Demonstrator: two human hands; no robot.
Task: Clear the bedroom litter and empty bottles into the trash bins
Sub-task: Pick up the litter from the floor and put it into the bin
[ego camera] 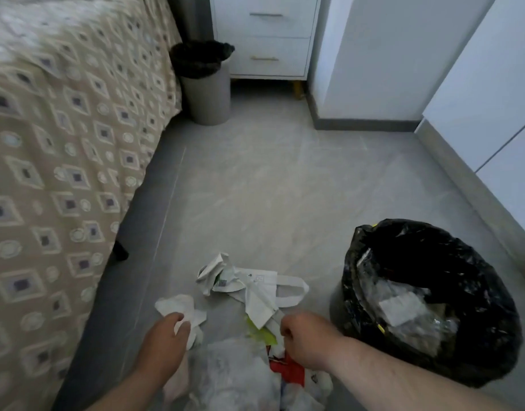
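While I crouch over the litter pile (255,295) on the floor (270,188) beside the bed (62,143), the near trash bin (427,298) stands just right of it, presumably for short drops. My left hand (166,336), fingers curled, closes on a crumpled white tissue (181,307); my right hand (305,339) is fisted, pinching wrappers (264,333). A second bin (205,84) stands far off.

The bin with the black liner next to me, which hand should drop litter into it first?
Probably the right hand: it lies beside the near bin, gripping paper litter. The left hand is farther away.
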